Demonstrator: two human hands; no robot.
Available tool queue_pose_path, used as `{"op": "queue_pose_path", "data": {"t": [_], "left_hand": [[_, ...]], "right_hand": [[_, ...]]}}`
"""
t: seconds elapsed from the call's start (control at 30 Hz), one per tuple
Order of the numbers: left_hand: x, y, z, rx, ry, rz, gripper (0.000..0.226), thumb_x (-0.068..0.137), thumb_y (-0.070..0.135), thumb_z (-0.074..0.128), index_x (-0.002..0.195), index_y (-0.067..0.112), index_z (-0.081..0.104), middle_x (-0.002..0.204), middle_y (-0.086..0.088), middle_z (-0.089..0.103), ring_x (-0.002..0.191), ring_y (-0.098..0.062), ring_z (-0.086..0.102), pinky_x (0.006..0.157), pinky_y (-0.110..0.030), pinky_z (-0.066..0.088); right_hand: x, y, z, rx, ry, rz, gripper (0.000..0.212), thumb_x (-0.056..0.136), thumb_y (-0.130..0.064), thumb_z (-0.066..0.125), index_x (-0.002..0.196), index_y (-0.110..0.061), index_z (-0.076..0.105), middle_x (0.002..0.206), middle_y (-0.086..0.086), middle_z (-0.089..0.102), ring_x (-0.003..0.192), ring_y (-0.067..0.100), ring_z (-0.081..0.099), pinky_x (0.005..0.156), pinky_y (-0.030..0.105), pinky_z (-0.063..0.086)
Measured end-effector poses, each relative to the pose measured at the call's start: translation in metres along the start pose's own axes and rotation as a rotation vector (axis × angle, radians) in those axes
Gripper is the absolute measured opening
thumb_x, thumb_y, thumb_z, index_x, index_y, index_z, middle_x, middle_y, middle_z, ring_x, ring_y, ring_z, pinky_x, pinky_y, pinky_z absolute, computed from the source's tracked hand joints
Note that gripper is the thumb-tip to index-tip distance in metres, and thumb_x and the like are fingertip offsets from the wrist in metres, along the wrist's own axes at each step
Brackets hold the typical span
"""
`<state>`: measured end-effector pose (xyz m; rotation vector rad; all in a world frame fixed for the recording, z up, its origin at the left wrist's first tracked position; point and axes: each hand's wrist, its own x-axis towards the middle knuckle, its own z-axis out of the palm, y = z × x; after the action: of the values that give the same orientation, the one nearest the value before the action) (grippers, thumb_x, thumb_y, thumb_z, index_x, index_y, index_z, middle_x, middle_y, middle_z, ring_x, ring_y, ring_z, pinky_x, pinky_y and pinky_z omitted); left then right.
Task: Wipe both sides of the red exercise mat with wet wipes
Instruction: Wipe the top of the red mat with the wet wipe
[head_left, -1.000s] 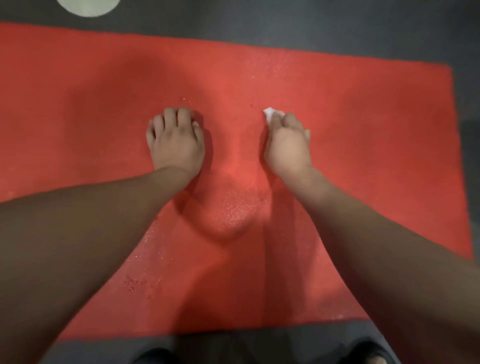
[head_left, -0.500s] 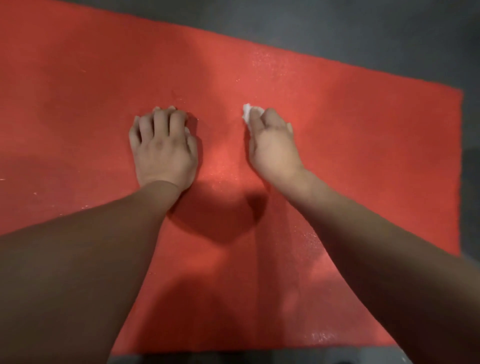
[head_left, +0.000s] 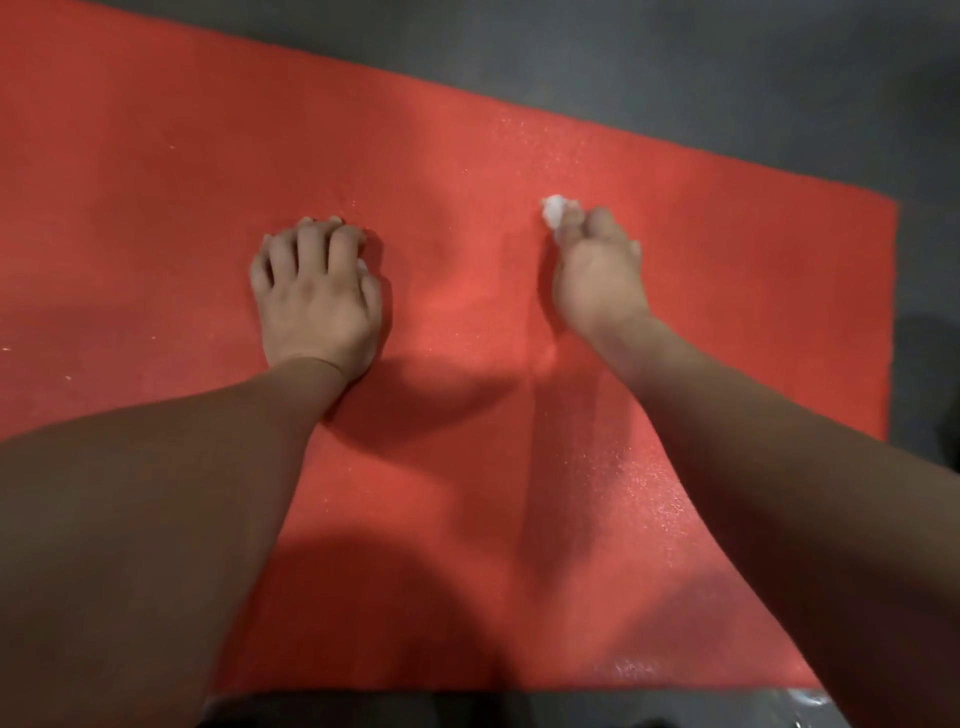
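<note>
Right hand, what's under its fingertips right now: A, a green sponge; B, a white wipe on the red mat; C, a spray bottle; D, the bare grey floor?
B: the right hand holds a crumpled white wipe down on the red mat, with the wipe's white edge showing just past the fingertips.

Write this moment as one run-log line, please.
phase: wiping mat | left hand: grips left wipe on mat | right hand: holds right wipe on mat
</note>
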<state>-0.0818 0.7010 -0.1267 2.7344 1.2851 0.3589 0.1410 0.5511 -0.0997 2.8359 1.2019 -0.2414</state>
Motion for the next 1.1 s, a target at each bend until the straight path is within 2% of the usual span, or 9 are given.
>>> {"op": "queue_pose_path", "data": {"t": [0.1, 0.23, 0.3, 0.5, 0.63, 0.77, 0.9, 1.03, 1.1], "left_hand": [[0.002, -0.001, 0.001, 0.014, -0.006, 0.005, 0.033, 0.096, 0.029, 0.046, 0.126, 0.020, 0.056, 0.137, -0.008, 0.054, 0.123, -0.036, 0.046, 0.106, -0.052, 0.035], [0.001, -0.001, 0.002, -0.003, -0.003, 0.002, 0.034, 0.095, 0.029, 0.046, 0.125, 0.021, 0.058, 0.135, -0.007, 0.055, 0.123, -0.037, 0.047, 0.106, -0.053, 0.035], [0.001, -0.001, 0.002, -0.013, -0.015, 0.000, 0.034, 0.095, 0.029, 0.045, 0.125, 0.021, 0.058, 0.135, -0.007, 0.055, 0.124, -0.036, 0.046, 0.106, -0.053, 0.035], [0.001, -0.003, 0.003, -0.026, -0.015, -0.015, 0.032, 0.094, 0.030, 0.046, 0.124, 0.022, 0.057, 0.133, -0.007, 0.054, 0.122, -0.037, 0.045, 0.105, -0.052, 0.034], [0.002, -0.002, 0.001, -0.011, -0.016, -0.013, 0.032, 0.093, 0.031, 0.046, 0.122, 0.024, 0.058, 0.131, -0.004, 0.055, 0.119, -0.035, 0.046, 0.104, -0.050, 0.034], [0.003, -0.002, 0.001, -0.010, -0.018, -0.016, 0.033, 0.093, 0.031, 0.046, 0.123, 0.024, 0.058, 0.133, -0.004, 0.055, 0.120, -0.035, 0.046, 0.105, -0.050, 0.034], [0.002, -0.003, 0.001, -0.026, -0.017, -0.016, 0.033, 0.093, 0.030, 0.048, 0.123, 0.024, 0.058, 0.133, -0.004, 0.055, 0.120, -0.034, 0.045, 0.105, -0.050, 0.034], [0.003, -0.002, 0.002, -0.032, -0.010, -0.020, 0.033, 0.093, 0.030, 0.049, 0.123, 0.024, 0.059, 0.133, -0.004, 0.055, 0.120, -0.033, 0.045, 0.105, -0.051, 0.034], [0.003, -0.002, 0.002, -0.031, -0.014, -0.020, 0.033, 0.092, 0.030, 0.049, 0.124, 0.024, 0.059, 0.133, -0.004, 0.055, 0.121, -0.033, 0.045, 0.105, -0.051, 0.034]], "right_hand": [[0.011, -0.023, 0.002, 0.091, 0.050, 0.197, 0.053, 0.098, -0.017, 0.038, 0.149, -0.006, 0.034, 0.137, 0.015, 0.047, 0.124, 0.035, 0.049, 0.097, 0.043, 0.038], [-0.023, -0.092, 0.008, 0.159, 0.050, -0.253, 0.052, 0.099, -0.016, 0.036, 0.150, -0.015, 0.037, 0.142, 0.007, 0.048, 0.124, 0.030, 0.051, 0.098, 0.043, 0.037], [-0.023, -0.083, 0.011, 0.104, 0.074, -0.372, 0.051, 0.098, -0.016, 0.039, 0.149, -0.015, 0.038, 0.135, 0.007, 0.052, 0.117, 0.031, 0.054, 0.095, 0.043, 0.038], [0.025, -0.016, 0.001, 0.072, 0.090, 0.217, 0.051, 0.094, -0.012, 0.040, 0.144, -0.008, 0.042, 0.131, 0.014, 0.049, 0.119, 0.036, 0.052, 0.098, 0.043, 0.039], [0.025, -0.057, 0.006, 0.205, 0.141, -0.083, 0.050, 0.095, -0.011, 0.041, 0.145, -0.004, 0.043, 0.120, 0.020, 0.053, 0.103, 0.040, 0.056, 0.089, 0.041, 0.044], [0.023, -0.045, 0.003, 0.297, 0.219, -0.034, 0.042, 0.097, -0.023, 0.043, 0.136, -0.011, 0.053, 0.108, 0.018, 0.058, 0.089, 0.042, 0.059, 0.075, 0.043, 0.047], [0.023, -0.040, -0.006, 0.256, 0.161, -0.257, 0.029, 0.095, -0.021, 0.045, 0.118, -0.022, 0.063, 0.105, 0.009, 0.059, 0.089, 0.035, 0.061, 0.069, 0.036, 0.045], [0.047, -0.039, -0.009, 0.258, 0.242, 0.036, 0.031, 0.100, -0.033, 0.040, 0.111, -0.014, 0.061, 0.103, 0.017, 0.060, 0.086, 0.042, 0.061, 0.070, 0.043, 0.045], [0.048, -0.055, -0.007, 0.296, 0.252, 0.064, 0.029, 0.100, -0.031, 0.043, 0.109, -0.012, 0.063, 0.101, 0.018, 0.060, 0.084, 0.042, 0.061, 0.069, 0.043, 0.044]]}}
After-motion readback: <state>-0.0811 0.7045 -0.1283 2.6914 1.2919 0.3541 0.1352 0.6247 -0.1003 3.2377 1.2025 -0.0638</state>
